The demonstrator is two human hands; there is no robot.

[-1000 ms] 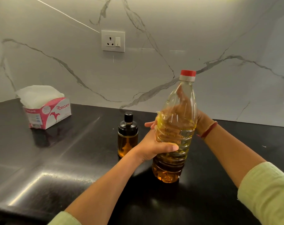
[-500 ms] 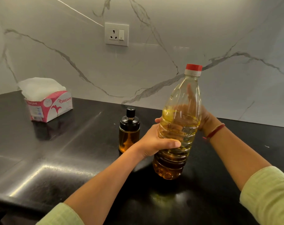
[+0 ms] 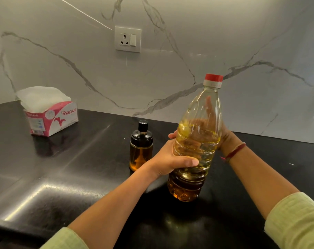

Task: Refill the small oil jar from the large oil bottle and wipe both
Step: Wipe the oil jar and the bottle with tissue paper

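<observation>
Black and glossy, the desk [image 3: 63,177] carries the large oil bottle [image 3: 195,184] near its front, red cap [image 3: 213,78] on and leaning slightly right. The left hand [image 3: 168,159] grips its middle, thumb across the front and fingers [image 3: 172,136] curled round the far side. The right hand [image 3: 226,139] lies flat against the back, its fingers straight up behind the plastic. Just left of the left hand stands the small oil jar [image 3: 141,150], untouched. A tissue box [image 3: 50,115] sits far left by the marble wall [image 3: 260,42].
</observation>
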